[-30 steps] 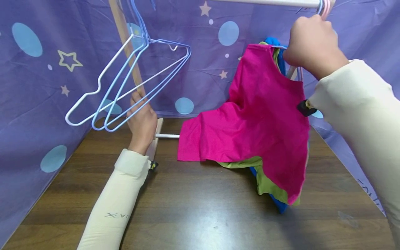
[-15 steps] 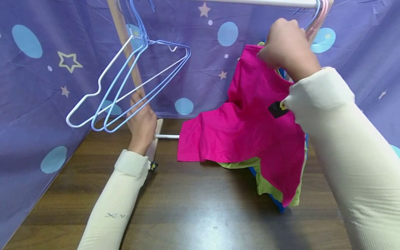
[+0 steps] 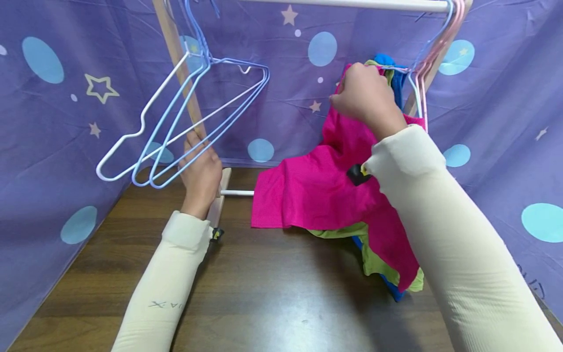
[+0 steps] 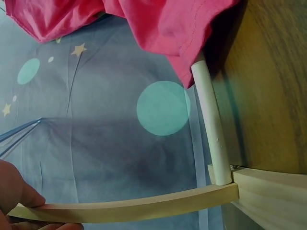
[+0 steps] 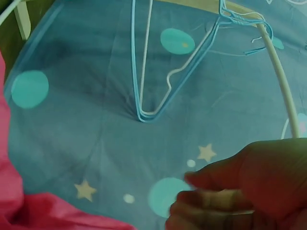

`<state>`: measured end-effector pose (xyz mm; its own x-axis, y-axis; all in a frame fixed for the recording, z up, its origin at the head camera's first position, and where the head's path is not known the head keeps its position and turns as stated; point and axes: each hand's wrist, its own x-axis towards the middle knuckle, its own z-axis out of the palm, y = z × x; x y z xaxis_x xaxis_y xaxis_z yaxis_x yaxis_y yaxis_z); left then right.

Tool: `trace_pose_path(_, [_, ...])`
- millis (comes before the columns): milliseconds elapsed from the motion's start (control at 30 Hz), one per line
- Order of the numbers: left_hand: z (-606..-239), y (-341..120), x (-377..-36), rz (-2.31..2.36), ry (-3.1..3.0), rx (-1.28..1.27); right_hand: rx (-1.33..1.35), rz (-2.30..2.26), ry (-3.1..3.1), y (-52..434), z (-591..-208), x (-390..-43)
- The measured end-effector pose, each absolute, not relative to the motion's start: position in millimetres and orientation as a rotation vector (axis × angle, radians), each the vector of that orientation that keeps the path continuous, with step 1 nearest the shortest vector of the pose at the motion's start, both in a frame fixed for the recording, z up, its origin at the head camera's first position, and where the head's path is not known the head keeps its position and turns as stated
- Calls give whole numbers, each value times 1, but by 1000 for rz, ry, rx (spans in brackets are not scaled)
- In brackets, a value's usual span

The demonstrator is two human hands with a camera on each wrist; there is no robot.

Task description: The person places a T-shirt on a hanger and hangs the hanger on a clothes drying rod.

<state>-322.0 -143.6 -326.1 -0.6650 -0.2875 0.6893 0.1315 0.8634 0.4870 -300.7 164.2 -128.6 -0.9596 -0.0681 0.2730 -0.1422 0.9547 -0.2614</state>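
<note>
A pink shirt (image 3: 321,188) hangs from a hanger at the rack's right end and spills onto the table, over a green shirt (image 3: 378,261) and a blue one (image 3: 395,293). My right hand (image 3: 362,98) grips the pink shirt at its top, near the neck, just left of the pink and blue hanger wires (image 3: 420,73). My left hand (image 3: 200,168) holds the slanted wooden post (image 3: 176,54) of the rack low down; its fingers (image 4: 17,194) lie on the wooden post (image 4: 124,207). The pink shirt (image 4: 144,19) drapes over the lower dowel (image 4: 211,129).
Several empty white and blue wire hangers (image 3: 184,117) hang at the left end of the white top rail (image 3: 352,4). Purple star-patterned cloth (image 3: 53,122) walls in the left, back and right. The dark wooden table (image 3: 272,303) extends toward me.
My right hand came down and to the left from the hanger hooks at the rail to the top of the pink shirt. The left hand stayed on the post.
</note>
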Motion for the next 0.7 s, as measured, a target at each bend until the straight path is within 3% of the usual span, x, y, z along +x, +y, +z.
trace_pose_path(167, [-323,-146,-322,-672,-2215,105,370,539,-2720,160,-151,-307])
trace_pose_path(500, [-296,-153,-301,-600,-2653,241,482,626,-2606,156,-184,-322])
trace_pose_path(700, [-283,-151,-285,-477,-2796,165,494,654,-2569,154,-198,-329])
